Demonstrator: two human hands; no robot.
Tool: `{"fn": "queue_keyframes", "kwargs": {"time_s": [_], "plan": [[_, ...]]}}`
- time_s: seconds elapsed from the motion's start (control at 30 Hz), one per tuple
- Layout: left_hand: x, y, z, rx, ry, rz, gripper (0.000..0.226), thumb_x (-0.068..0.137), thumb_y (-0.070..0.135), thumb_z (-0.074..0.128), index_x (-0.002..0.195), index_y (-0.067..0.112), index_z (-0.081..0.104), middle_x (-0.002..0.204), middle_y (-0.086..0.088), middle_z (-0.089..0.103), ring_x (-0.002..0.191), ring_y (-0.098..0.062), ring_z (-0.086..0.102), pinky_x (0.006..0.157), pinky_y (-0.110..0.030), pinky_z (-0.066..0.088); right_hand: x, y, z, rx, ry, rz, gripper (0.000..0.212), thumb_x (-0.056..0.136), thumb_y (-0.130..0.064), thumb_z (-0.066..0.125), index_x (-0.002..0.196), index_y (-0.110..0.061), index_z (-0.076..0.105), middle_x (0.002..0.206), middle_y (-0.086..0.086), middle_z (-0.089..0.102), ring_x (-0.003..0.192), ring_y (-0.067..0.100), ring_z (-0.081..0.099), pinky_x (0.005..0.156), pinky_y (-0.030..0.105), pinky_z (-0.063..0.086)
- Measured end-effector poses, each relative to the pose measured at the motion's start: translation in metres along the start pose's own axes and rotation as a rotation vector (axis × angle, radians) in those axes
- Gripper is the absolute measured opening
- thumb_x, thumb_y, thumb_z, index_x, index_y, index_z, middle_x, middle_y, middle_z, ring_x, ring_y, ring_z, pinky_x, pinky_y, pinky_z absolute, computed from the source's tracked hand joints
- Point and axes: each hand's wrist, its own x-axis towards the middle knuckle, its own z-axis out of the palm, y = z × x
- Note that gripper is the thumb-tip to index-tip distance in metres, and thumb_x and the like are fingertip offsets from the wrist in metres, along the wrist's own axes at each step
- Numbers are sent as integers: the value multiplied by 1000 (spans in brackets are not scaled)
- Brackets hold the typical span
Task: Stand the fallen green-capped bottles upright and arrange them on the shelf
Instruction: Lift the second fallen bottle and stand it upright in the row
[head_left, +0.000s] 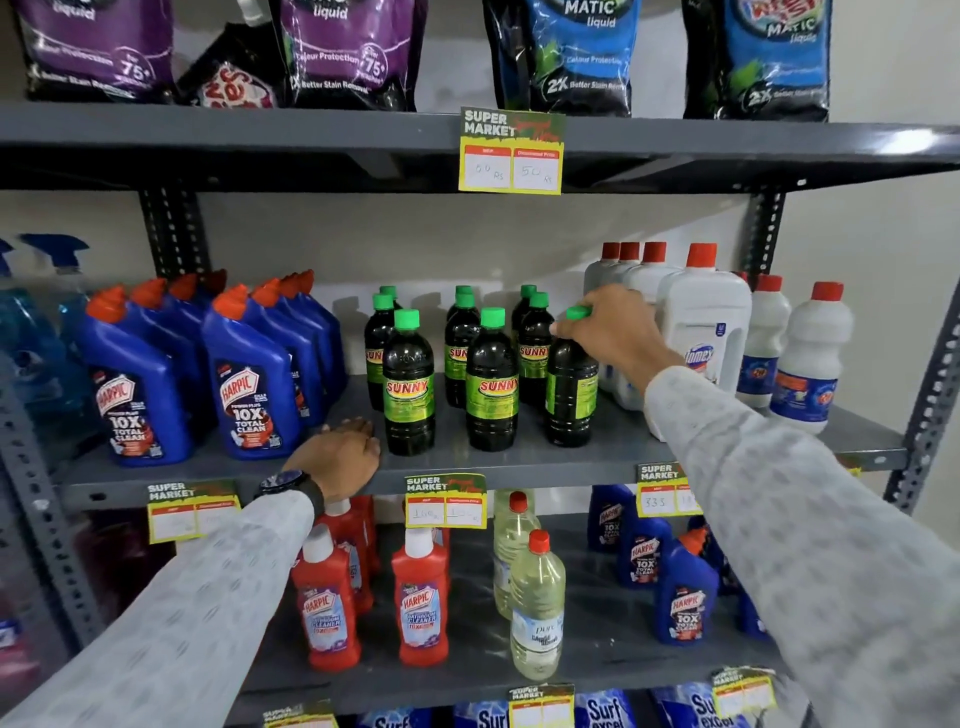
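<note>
Several dark green-capped bottles with green "Sunny" labels stand upright in three short rows on the grey middle shelf (519, 462). The front ones are at the left (409, 384) and in the middle (492, 382). My right hand (618, 332) grips the neck and green cap of the front right bottle (570, 395), which stands upright with its label turned sideways. My left hand (340, 457) rests flat on the shelf's front edge, just left of the front left bottle, holding nothing.
Blue Harpic bottles (254, 384) stand left of the green-capped ones, white red-capped bottles (701, 327) close on the right. Detergent pouches (566, 52) fill the shelf above. Red Harpic bottles (421, 603) and pale oil bottles (537, 608) stand on the shelf below. Price tags (445, 501) hang on the edges.
</note>
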Motion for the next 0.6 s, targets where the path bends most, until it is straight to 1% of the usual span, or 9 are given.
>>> {"fn": "queue_keyframes", "kwargs": {"time_s": [0.03, 0.13, 0.2, 0.23, 0.3, 0.4, 0.43, 0.5, 0.6], "plan": [[1, -1, 0, -12, 7, -10, 49, 105, 27, 21, 138, 6, 51, 154, -15, 43, 146, -28, 37, 119, -48, 30, 2, -1, 2, -9, -14, 14, 49, 76, -54, 82, 103, -15, 73, 88, 2, 73, 79, 24, 68, 67, 32, 50], [0, 0, -1, -46, 10, -24, 49, 105, 29, 24, 142, 5, 47, 154, -15, 43, 146, -28, 38, 120, -46, 28, 5, -1, 5, -32, -31, 35, 63, 77, -58, 79, 124, -17, 70, 102, 2, 71, 87, 25, 63, 76, 35, 51], [0, 1, 0, -60, 27, -20, 50, 105, 28, 23, 143, 5, 47, 154, -15, 43, 146, -28, 38, 119, -45, 31, 5, 2, 5, -29, -40, 48, 69, 78, -60, 78, 131, -17, 67, 114, 5, 73, 97, 29, 67, 84, 39, 54], [0, 1, 1, -76, 32, -25, 51, 105, 27, 22, 143, 5, 47, 154, -15, 44, 145, -28, 38, 118, -45, 31, 4, 3, 4, -29, -38, 51, 70, 79, -61, 77, 133, -18, 66, 117, 6, 73, 102, 31, 68, 86, 40, 55], [0, 1, 0, -81, 13, -39, 52, 105, 27, 20, 145, 6, 46, 156, -14, 42, 147, -26, 36, 119, -45, 28, 1, 5, 4, -27, -19, 36, 68, 80, -62, 74, 133, -21, 67, 117, 6, 73, 106, 33, 69, 83, 39, 53], [1, 1, 0, -25, -21, -26, 55, 105, 30, 18, 151, 8, 38, 163, -12, 31, 153, -24, 26, 124, -46, 21, -7, 9, 5, 12, 4, -3, 54, 83, -64, 68, 121, -25, 71, 105, 5, 74, 97, 32, 69, 81, 41, 56], [1, 1, -1, -29, -31, -31, 56, 105, 31, 17, 153, 9, 35, 164, -12, 29, 154, -23, 24, 125, -46, 19, -8, 11, 6, 32, 7, -16, 52, 85, -64, 67, 120, -25, 71, 104, 5, 73, 96, 30, 69, 82, 41, 56], [2, 1, -2, -19, -40, -34, 57, 105, 32, 16, 155, 10, 32, 166, -10, 26, 155, -22, 22, 126, -46, 17, -10, 14, 10, 100, -11, -32, 52, 89, -61, 67, 126, -24, 68, 112, 7, 70, 99, 28, 67, 88, 43, 56], [3, 1, 0, -20, -29, -27, 55, 105, 30, 18, 152, 9, 37, 164, -11, 31, 153, -22, 25, 125, -47, 20, -19, 21, 20, 290, -56, -25, 55, 93, -52, 68, 138, -21, 62, 127, 8, 67, 114, 27, 66, 100, 43, 52]]}}
